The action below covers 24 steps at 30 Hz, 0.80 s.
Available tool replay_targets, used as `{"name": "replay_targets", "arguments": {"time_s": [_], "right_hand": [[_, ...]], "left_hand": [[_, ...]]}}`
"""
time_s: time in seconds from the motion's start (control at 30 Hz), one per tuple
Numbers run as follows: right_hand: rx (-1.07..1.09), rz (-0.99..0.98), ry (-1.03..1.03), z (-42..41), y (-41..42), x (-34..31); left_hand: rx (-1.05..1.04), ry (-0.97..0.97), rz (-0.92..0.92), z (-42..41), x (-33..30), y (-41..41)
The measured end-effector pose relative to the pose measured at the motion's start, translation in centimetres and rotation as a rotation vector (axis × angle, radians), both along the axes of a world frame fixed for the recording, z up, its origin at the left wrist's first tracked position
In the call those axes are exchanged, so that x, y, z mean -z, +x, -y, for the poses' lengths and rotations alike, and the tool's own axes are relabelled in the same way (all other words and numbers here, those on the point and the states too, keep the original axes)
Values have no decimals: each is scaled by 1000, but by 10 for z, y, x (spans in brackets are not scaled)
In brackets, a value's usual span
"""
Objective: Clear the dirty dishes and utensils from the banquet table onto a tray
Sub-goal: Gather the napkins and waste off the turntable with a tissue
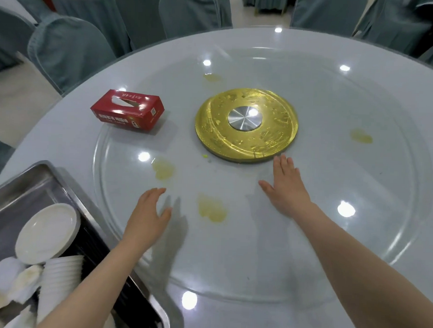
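A steel tray (69, 190) sits at the table's near left edge. It holds a white oval plate (47, 234), a stack of white bowls (59, 276) and soiled white napkins (7, 284). My left hand (148, 213) hovers open over the glass turntable (356, 217), just right of the tray, holding nothing. Farther right, my right hand (286, 186) lies flat and open on the turntable, its fingertips near the gold centre disc (246, 123).
A red tissue box (127, 110) stands at the turntable's left rim. Yellow spill stains (211, 209) dot the glass. Grey-covered chairs (67, 48) ring the round white table (64, 139) at the back and left.
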State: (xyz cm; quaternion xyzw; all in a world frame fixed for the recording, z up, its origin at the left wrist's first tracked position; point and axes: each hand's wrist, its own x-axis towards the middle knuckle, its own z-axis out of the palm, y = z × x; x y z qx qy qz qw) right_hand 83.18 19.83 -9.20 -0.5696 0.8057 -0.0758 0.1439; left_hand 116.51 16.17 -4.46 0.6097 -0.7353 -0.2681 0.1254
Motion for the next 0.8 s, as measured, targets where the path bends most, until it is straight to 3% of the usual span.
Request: {"name": "replay_targets", "arguments": {"time_s": [0.33,0.57,0.8], "right_hand": [[-180,16,-61,-17,-12,-1],[-208,65,-98,-59,-8,4],[-142,91,-144,-92,-2,11]], "left_hand": [[311,-23,128,60,11,-102],[291,-58,314,90,31,-127],[219,-237,189,87,30,-123]]}}
